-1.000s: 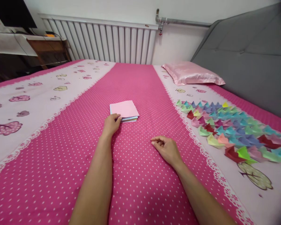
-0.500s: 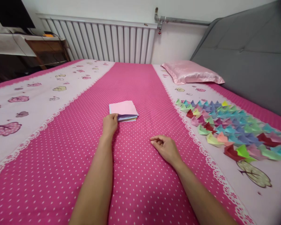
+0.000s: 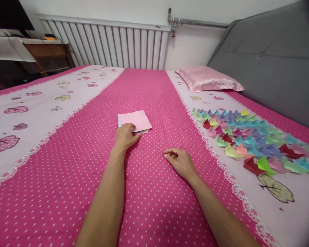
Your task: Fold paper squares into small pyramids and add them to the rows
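Note:
A stack of square coloured papers (image 3: 137,118) lies on the pink dotted bedspread, with a pink sheet on top and blue and yellow edges showing beneath. My left hand (image 3: 125,136) is at its near left corner. Its fingers rest on the pink sheet and the thumb stands apart, off the near edge, so the hand is open. To the right and closer to me, my right hand (image 3: 179,161) lies on the bedspread with thumb and fingertips together; nothing shows between them. Rows of folded paper boats (image 3: 252,137) in many colours stand farther right.
A pink satin pillow (image 3: 207,78) lies at the far right beside the grey headboard (image 3: 273,51). Behind the bed runs a white radiator (image 3: 105,43) with a pipe (image 3: 201,23). At the far left, a dark monitor (image 3: 10,15) stands on a desk (image 3: 45,50).
My left fingers were pinching the near left edge of the lifted pink sheet; now the sheet lies flatter and the thumb has spread away. My right hand stays as it was. The view shifted slightly.

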`<control>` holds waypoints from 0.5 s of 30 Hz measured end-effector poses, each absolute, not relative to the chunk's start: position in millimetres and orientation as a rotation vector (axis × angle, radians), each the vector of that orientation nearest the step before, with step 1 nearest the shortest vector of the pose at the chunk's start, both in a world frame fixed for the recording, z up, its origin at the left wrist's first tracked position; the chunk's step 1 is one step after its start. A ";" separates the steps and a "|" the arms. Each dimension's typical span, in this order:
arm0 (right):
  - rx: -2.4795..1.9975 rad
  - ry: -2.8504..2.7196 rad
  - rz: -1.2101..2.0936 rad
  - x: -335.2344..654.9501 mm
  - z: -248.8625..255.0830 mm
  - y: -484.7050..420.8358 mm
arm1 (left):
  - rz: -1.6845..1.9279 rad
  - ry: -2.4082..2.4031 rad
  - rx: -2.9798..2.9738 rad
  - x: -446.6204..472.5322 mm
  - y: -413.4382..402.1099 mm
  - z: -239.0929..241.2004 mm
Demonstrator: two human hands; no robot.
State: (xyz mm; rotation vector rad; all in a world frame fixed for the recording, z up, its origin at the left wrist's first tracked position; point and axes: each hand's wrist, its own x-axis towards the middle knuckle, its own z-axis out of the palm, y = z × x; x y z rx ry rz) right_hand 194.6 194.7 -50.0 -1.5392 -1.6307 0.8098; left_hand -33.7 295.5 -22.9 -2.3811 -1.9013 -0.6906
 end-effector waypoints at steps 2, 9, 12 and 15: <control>-1.547 -1.633 0.804 194.6 -50.0 195.0 | -0.652 -1.888 -2.366 -30.8 295.5 -25.2; -1.559 -1.631 0.804 194.4 -50.2 194.6 | -0.521 -2.093 -2.269 -23.5 293.6 -23.3; -1.566 -1.630 0.798 194.3 -50.8 194.4 | -0.568 -2.107 -2.288 -26.4 296.4 -24.2; -1.572 -1.632 0.792 194.4 -51.3 194.8 | -0.634 -2.117 -2.317 -31.8 301.0 -28.5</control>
